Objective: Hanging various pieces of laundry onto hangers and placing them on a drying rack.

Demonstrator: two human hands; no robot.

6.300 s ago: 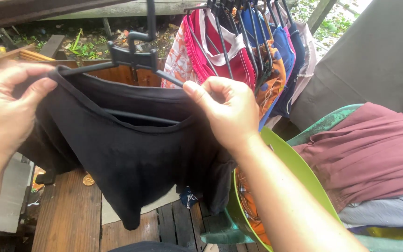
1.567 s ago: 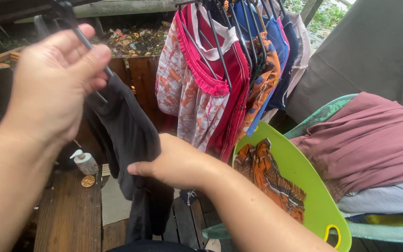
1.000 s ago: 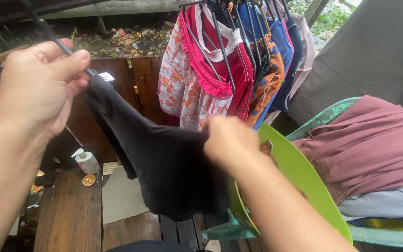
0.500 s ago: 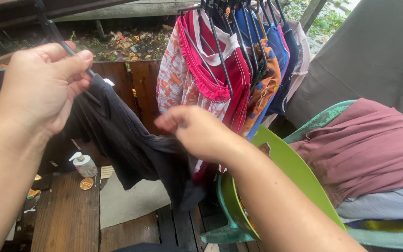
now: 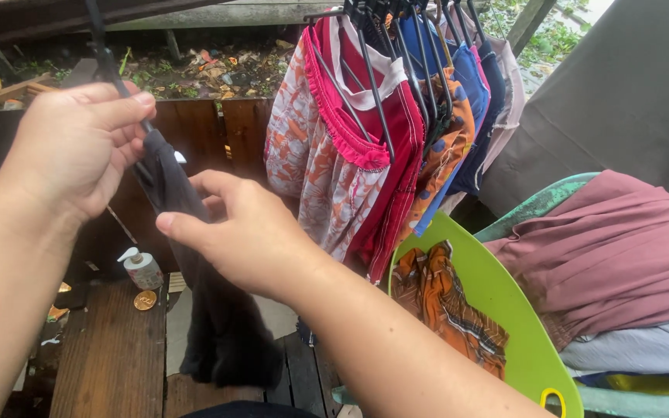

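Straightening was the step in hand: you had the black garment [image 5: 195, 263] hanging off a black hanger [image 5: 110, 66] at the upper left of the frame, bunched into a narrow drape. Your left hand [image 5: 71, 147] was closed on the hanger's arm where the cloth met it. Your right hand [image 5: 241, 232] had its grip half open, thumb and fingers resting against the cloth at centre frame, not clamped. The next move, by my reading, called for spreading the cloth evenly, then hooking it beside the hung clothes [image 5: 373, 131] above the green basin [image 5: 505, 310].
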